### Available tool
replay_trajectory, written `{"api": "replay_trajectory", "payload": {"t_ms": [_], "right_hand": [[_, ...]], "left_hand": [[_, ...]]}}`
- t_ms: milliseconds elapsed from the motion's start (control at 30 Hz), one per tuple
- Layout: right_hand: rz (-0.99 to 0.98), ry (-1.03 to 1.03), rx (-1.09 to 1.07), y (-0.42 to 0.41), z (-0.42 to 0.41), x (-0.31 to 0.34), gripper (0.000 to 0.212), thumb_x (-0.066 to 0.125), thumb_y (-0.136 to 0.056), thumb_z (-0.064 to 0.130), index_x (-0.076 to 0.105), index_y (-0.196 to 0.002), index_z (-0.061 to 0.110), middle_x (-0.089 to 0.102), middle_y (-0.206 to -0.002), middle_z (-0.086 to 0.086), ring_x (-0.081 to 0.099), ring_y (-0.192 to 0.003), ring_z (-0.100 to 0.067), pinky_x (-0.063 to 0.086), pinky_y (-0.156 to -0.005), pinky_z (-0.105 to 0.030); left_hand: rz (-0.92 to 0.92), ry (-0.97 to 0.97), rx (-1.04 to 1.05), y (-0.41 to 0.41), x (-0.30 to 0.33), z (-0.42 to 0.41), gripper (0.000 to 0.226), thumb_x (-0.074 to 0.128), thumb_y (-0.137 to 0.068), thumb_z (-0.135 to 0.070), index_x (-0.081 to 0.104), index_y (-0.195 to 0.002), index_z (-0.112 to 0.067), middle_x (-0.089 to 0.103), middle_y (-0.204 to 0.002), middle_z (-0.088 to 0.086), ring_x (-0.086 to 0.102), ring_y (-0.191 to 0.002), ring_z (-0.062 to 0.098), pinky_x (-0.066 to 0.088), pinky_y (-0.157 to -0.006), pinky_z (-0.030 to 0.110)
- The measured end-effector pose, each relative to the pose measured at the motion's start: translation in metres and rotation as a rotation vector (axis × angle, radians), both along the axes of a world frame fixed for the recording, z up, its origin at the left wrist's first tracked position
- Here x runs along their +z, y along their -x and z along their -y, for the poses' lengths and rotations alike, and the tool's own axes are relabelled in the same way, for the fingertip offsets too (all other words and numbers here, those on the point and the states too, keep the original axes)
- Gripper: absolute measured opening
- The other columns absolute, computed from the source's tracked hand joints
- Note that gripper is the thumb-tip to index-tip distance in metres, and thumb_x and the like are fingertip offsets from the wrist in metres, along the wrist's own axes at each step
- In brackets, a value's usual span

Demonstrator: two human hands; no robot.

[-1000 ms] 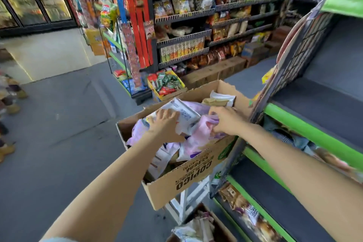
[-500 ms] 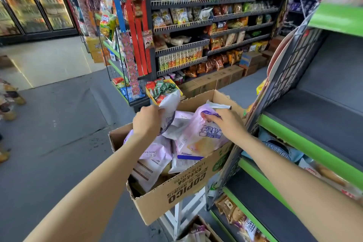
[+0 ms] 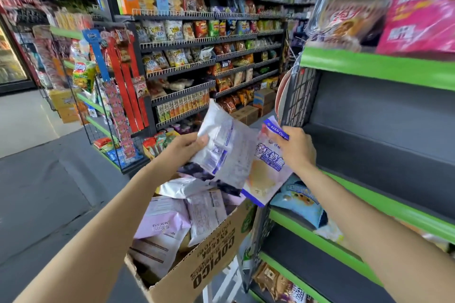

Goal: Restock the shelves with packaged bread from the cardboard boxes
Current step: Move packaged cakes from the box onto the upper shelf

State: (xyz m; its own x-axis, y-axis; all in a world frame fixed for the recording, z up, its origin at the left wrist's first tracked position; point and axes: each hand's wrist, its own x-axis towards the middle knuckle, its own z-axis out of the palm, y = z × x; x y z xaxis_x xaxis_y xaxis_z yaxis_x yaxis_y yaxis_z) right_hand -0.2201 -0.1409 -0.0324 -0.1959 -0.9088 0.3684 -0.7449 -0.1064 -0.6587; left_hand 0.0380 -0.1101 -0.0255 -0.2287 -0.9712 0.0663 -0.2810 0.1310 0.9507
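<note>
Left hand [image 3: 183, 149] gripping white bread packet [image 3: 222, 145], right hand [image 3: 295, 147] pinching purple packet [image 3: 267, 167]

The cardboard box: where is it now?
Head view, lower centre: the cardboard box sits below both raised hands, against the green-edged shelving on its right.

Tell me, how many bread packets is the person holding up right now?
2. The left hand grips a white plastic bread packet showing its printed back. The right hand pinches a pale purple bread packet by its top. More packets lie in the brown cardboard box.
</note>
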Motion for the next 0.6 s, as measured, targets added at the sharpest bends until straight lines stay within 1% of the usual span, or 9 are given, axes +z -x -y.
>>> {"api": "replay_trajectory", "payload": {"t_ms": [67,133,167,233,300,367,433,500,600], "right_hand": [[0.091,-0.047,0.044,0.012,-0.001,0.008,0.046,0.06,-0.089,0.042,0.044,-0.054,0.016,0.048,-0.054,0.0,0.049,-0.062,-0.026,0.028,-0.05,-0.031],[0.18,-0.074,0.073,0.026,-0.005,0.018,0.048,0.063,-0.087,0.041,0.041,-0.05,0.018,0.042,-0.051,0.001,0.041,-0.055,-0.02,0.024,-0.051,-0.031],[0.203,-0.08,0.079,0.033,-0.008,0.024,0.049,0.063,-0.086,0.04,0.04,-0.05,0.017,0.04,-0.051,0.0,0.037,-0.053,-0.017,0.023,-0.051,-0.03],[0.221,-0.094,0.084,0.046,-0.011,0.033,0.045,0.064,-0.086,0.038,0.045,-0.054,0.012,0.041,-0.054,-0.002,0.035,-0.053,-0.014,0.022,-0.051,-0.03],[0.231,-0.087,0.1,0.059,-0.013,0.04,0.037,0.066,-0.086,0.033,0.052,-0.061,0.009,0.043,-0.057,-0.003,0.036,-0.055,-0.014,0.023,-0.052,-0.029],[0.221,-0.08,0.126,0.069,-0.015,0.046,0.034,0.07,-0.083,0.028,0.053,-0.062,0.009,0.042,-0.056,-0.002,0.035,-0.054,-0.013,0.022,-0.052,-0.029],[0.185,-0.1,0.168,0.078,-0.016,0.054,0.038,0.071,-0.083,0.025,0.046,-0.056,0.012,0.037,-0.053,0.001,0.032,-0.049,-0.009,0.021,-0.05,-0.026],[0.139,-0.125,0.234,0.086,-0.016,0.063,0.038,0.068,-0.084,0.02,0.045,-0.054,0.013,0.036,-0.048,0.006,0.031,-0.042,-0.003,0.023,-0.046,-0.021],[0.117,-0.1,0.275,0.105,-0.011,0.068,0.027,0.065,-0.087,0.015,0.055,-0.063,0.008,0.04,-0.055,0.001,0.032,-0.051,-0.006,0.023,-0.051,-0.025]], "left_hand": [[0.05,-0.046,-0.139,0.009,0.007,-0.003,0.051,0.051,-0.093,-0.045,0.057,-0.089,0.005,0.063,-0.076,0.005,0.059,-0.072,0.016,0.044,-0.071,0.022],[0.095,-0.042,-0.249,0.019,0.015,-0.005,0.032,0.044,-0.097,-0.028,0.064,-0.082,-0.008,0.071,-0.07,-0.011,0.065,-0.063,0.001,0.047,-0.064,0.009],[0.104,-0.049,-0.299,0.021,0.018,-0.004,0.03,0.046,-0.095,-0.031,0.068,-0.084,-0.013,0.074,-0.079,-0.012,0.068,-0.072,0.0,0.049,-0.074,0.012],[0.076,-0.08,-0.382,0.026,0.021,0.002,0.038,0.058,-0.083,-0.051,0.074,-0.09,-0.018,0.072,-0.106,-0.011,0.067,-0.099,0.008,0.046,-0.095,0.027],[0.066,-0.09,-0.442,0.039,0.023,0.009,0.056,0.069,-0.068,-0.064,0.076,-0.096,-0.016,0.058,-0.131,-0.01,0.056,-0.121,0.016,0.037,-0.108,0.041],[0.124,-0.068,-0.518,0.064,0.027,0.014,0.063,0.07,-0.066,-0.066,0.074,-0.102,-0.014,0.04,-0.146,-0.009,0.039,-0.135,0.017,0.027,-0.114,0.047],[0.258,-0.026,-0.582,0.093,0.032,0.017,0.056,0.064,-0.076,-0.059,0.071,-0.109,-0.014,0.024,-0.154,-0.013,0.025,-0.142,0.011,0.018,-0.118,0.043],[0.328,0.002,-0.61,0.117,0.03,0.025,0.047,0.061,-0.083,-0.05,0.07,-0.112,-0.014,0.017,-0.154,-0.015,0.019,-0.141,0.007,0.013,-0.118,0.034],[0.264,-0.005,-0.564,0.15,0.035,0.031,0.033,0.059,-0.091,-0.029,0.069,-0.11,-0.003,0.027,-0.144,-0.013,0.03,-0.128,0.003,0.022,-0.11,0.023]]}}
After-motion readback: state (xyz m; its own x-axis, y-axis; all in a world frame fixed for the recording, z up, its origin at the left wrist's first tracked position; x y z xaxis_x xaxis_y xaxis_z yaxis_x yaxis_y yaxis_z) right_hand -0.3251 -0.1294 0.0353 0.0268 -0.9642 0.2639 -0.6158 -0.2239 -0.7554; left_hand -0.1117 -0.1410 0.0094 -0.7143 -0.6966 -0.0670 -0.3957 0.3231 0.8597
